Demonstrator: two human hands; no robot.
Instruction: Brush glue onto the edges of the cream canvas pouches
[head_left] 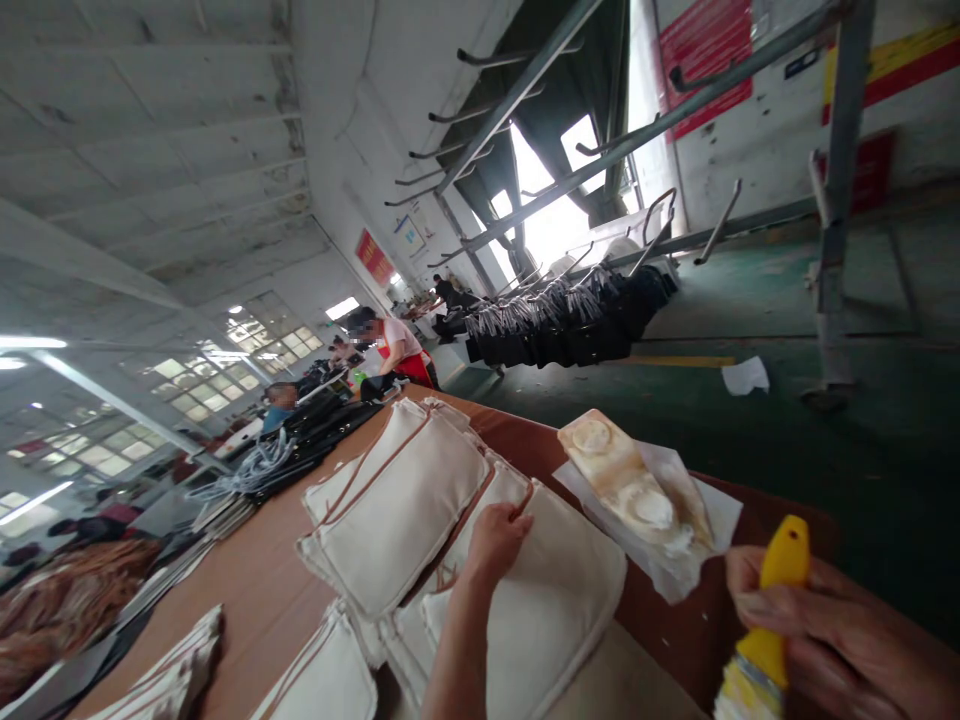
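Right grip wrapped round yellow-handled paintbrush, bristles kinda gunky. Left grip pinching brown strip on cream fabric pouch, overlapping others on brown desk.

This is a factory workshop: cream pieces lie stacked on a brown table, black goods hang from a metal rack right of the table, and a person in a red apron stands beyond the table's far end.
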